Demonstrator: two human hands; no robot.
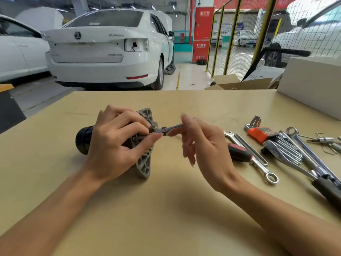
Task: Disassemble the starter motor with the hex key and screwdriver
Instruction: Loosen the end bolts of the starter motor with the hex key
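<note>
Starter motor mid-table — hex key engaged

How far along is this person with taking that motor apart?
Early on. The starter motor looks whole, lying on the table. The left hand steadies it while the right hand works a hex key at one bolt. The screwdriver lies unused.

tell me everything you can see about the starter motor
The starter motor lies on its side on the tan table. Its black cylindrical body points left, ending in a rounded cap; at the right end a grey cast-metal mounting flange with round holes stands on edge. The left hand grips it from above, hiding the middle. A slim metal tool, pinched by the right hand, reaches a small brown fitting on the flange end.
</note>
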